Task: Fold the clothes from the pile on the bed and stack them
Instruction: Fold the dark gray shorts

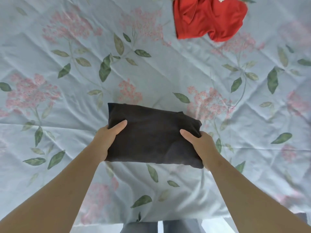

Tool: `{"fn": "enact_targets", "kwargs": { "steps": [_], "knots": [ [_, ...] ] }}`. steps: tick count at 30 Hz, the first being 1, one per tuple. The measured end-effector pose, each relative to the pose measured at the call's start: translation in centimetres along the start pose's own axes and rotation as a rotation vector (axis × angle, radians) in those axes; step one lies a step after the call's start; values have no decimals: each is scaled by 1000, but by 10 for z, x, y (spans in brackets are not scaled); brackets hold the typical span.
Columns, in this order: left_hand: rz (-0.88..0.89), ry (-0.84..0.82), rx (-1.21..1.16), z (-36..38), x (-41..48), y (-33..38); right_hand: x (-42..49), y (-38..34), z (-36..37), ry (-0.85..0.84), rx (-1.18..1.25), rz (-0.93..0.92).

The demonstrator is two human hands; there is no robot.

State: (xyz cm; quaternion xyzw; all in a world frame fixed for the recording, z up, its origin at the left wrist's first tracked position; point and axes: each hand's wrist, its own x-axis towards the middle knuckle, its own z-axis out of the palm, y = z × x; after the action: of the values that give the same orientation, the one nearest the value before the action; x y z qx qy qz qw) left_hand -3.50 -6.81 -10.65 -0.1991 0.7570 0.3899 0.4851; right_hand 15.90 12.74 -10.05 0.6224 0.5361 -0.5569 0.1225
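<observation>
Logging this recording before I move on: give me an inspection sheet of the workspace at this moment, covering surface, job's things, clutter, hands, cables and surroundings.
Surface: bed sheet, pale blue with pink flowers and green leaves, creased.
Job's things: black garment, folded into a compact rectangle, held at both ends; red garment, crumpled and unfolded, far right; no stack seen.
Clutter: nothing seen.
Grippers: left hand grips the black garment's left end, thumb on top; right hand grips its right end the same way.
Cables: nothing seen.
Surroundings: grey trousers of the person at the bed's near edge.
</observation>
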Motion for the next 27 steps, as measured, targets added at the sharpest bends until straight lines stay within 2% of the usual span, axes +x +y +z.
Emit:
{"fn": "enact_targets", "kwargs": {
  "steps": [4,9,12,19,23,27],
  "knots": [
    [71,-129,-11,-6,-47,14,-49,5,-37,-152,202,7],
    [184,-208,11,35,-113,49,-93,9,-104,-183,383,-53],
    [228,-223,14,83,-147,65,-103,10,-160,-128,444,-108],
    [290,-266,-7,266,-208,82,-74,43,-339,88,417,-188],
    [265,-311,-50,391,-239,77,-50,71,-459,125,383,-171],
    [223,-343,-55,501,-267,64,-33,101,-564,254,292,-187]
  ]
}}
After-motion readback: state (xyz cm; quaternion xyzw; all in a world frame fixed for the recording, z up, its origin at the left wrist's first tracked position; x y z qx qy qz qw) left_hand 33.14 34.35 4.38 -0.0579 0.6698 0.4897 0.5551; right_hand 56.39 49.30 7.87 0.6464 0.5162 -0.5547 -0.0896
